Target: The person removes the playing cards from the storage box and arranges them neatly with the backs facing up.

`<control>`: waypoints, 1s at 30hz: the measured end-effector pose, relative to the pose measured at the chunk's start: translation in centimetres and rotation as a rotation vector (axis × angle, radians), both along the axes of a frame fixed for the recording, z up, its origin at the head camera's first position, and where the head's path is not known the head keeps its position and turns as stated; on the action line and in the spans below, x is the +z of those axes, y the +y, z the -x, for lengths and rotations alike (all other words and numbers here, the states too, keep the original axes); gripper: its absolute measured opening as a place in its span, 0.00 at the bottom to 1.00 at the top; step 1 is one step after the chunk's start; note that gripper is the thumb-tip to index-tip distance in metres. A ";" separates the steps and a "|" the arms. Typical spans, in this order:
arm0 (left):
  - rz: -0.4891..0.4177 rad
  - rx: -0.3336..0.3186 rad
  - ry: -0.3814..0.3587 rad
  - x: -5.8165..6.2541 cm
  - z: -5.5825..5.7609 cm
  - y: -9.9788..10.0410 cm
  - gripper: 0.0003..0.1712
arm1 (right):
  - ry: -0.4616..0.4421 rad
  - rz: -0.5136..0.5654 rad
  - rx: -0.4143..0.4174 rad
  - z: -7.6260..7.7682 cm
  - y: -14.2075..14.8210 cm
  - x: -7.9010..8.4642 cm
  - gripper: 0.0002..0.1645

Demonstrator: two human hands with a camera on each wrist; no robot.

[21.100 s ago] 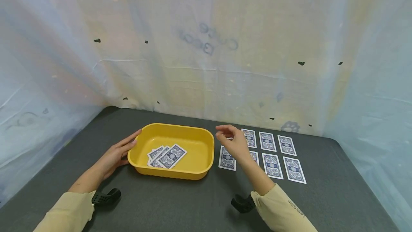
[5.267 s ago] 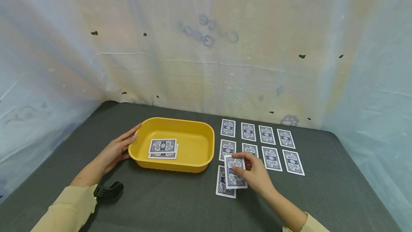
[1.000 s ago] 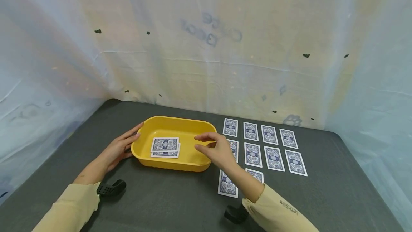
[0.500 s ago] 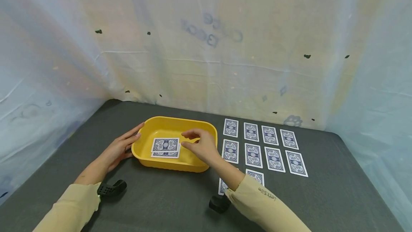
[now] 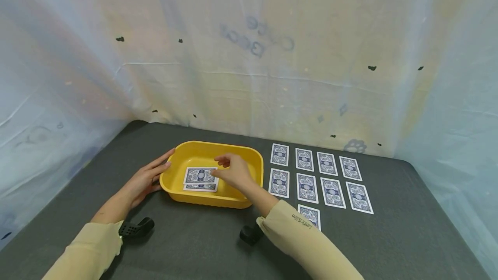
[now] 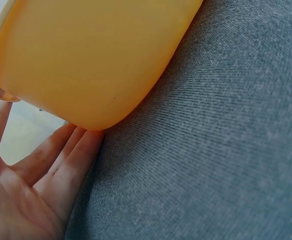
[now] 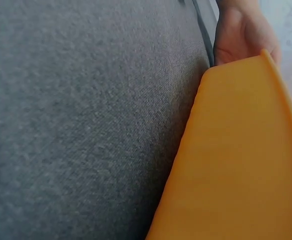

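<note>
A yellow plastic tray (image 5: 206, 199) stands left of centre on the dark cloth. Two face-down playing cards with blue patterned backs overlap in it, an upper card (image 5: 199, 175) and a lower card (image 5: 200, 187). At the tray's left end, my left hand (image 5: 142, 184) rests its extended fingers (image 6: 75, 157) against the rim and outer wall. Over the tray hovers my right hand (image 5: 235, 172), its thumb by the right edge of the upper card and its fingers slightly bent above. Whether the thumb touches the card is unclear. The right wrist view shows only the tray's outside and my left hand.
Right of the tray, several face-down cards lie in rows, including a back-row card (image 5: 279, 154), a middle-row card (image 5: 279, 182) and a front-row card (image 5: 310, 217). My right sleeve (image 5: 295, 232) covers part of the front row. A pale curtain (image 5: 249, 77) encloses the table.
My right hand has moved left from the tray's right rim to the cards inside. A front-row card seen earlier is now hidden behind my arm. The left hand stays put.
</note>
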State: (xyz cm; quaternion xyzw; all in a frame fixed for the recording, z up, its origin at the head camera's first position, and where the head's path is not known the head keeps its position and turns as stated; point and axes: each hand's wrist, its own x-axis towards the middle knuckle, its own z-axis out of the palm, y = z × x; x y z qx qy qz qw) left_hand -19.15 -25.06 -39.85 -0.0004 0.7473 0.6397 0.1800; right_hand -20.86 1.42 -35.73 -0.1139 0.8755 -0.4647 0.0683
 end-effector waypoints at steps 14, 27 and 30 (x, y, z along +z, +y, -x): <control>-0.016 0.006 0.004 0.1 -0.2 0.1 0.40 | -0.104 -0.217 0.041 1.0 -1.9 -0.4 0.34; -0.020 0.002 0.006 0.1 -0.3 0.1 0.38 | -0.085 -0.392 0.100 1.6 -3.8 -0.7 0.38; -0.021 -0.003 0.010 0.1 -0.2 0.0 0.39 | -0.049 -0.445 0.114 1.6 -4.0 -0.8 0.37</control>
